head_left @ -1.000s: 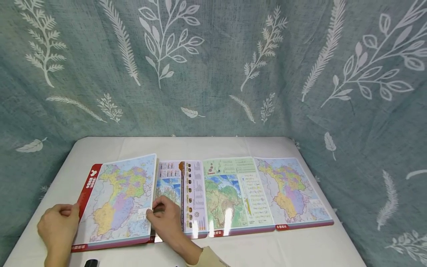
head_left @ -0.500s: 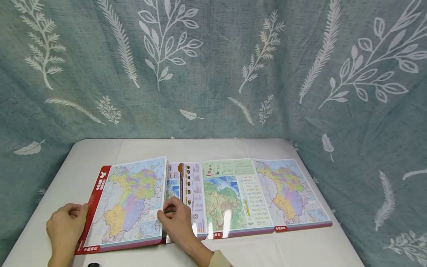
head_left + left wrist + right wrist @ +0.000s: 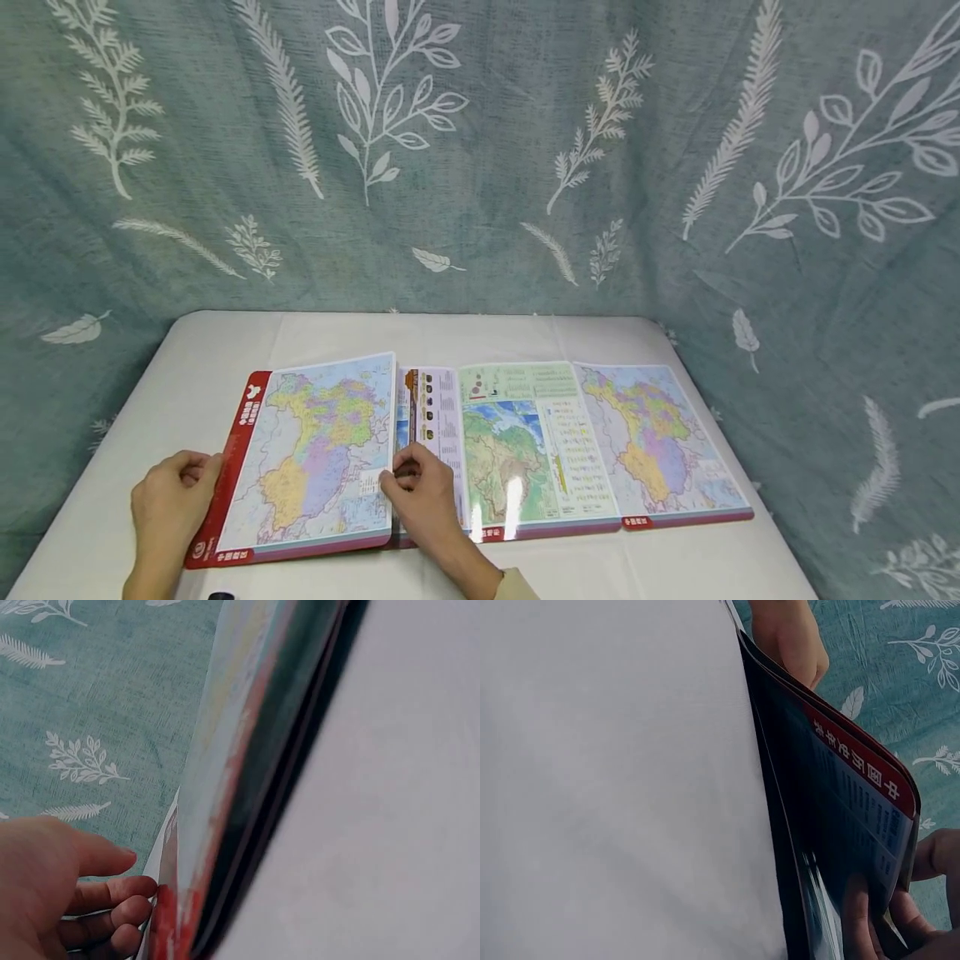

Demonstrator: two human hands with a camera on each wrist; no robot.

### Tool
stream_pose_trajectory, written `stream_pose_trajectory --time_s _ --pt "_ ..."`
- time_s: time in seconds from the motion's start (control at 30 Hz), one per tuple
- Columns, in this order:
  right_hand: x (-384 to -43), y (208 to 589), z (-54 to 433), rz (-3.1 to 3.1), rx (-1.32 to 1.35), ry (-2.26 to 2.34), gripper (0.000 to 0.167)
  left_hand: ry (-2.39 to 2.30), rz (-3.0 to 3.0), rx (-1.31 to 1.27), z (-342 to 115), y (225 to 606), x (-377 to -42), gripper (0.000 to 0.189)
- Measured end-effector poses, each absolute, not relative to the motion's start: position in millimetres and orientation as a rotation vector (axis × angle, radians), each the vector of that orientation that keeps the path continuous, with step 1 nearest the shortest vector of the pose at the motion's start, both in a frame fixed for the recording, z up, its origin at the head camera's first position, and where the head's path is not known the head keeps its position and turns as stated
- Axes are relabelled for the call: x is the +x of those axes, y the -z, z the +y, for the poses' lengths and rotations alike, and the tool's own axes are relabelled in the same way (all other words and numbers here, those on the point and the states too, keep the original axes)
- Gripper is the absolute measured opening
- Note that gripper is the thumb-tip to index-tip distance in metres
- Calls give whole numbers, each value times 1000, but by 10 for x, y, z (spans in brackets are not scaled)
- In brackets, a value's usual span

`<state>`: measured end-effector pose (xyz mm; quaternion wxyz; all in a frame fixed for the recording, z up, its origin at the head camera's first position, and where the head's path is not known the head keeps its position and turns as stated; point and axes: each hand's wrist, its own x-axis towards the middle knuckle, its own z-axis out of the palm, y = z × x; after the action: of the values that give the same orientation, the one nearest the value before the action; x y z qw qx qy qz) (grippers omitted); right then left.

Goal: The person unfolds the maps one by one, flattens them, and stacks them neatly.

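Note:
A long laminated folding map (image 3: 315,454) lies across the table, its left panels stacked and slightly lifted. My left hand (image 3: 171,504) is at the red left border. In the left wrist view its loosely curled fingers (image 3: 139,889) touch the edge, with nothing visible between thumb and fingers. My right hand (image 3: 427,492) pinches the right edge of the stacked panels. The right wrist view shows its thumb and fingers (image 3: 855,919) on either side of a dark panel (image 3: 855,802) with a red title strip. Parts of the panels beneath are hidden by the stack.
To the right, a green relief panel (image 3: 502,454) and a coloured panel (image 3: 660,437) lie flat on the white table (image 3: 660,567). A small black object (image 3: 221,596) pokes in at the bottom edge. A leaf-patterned curtain (image 3: 480,167) hangs behind.
The stacked panels have slid right over the purple panel, covering more of it. Both hands have moved right along with them. The right-hand panels have stayed about where they were.

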<state>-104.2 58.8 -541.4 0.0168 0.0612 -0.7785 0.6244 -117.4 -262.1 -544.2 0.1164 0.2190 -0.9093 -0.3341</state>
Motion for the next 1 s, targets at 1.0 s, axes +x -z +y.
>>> stream_pose_trajectory --time_s 1.0 --pt "-1044 5441 965 -2434 119 -1860 11 1040 -2677 285 -2328 5478 -1165 15"
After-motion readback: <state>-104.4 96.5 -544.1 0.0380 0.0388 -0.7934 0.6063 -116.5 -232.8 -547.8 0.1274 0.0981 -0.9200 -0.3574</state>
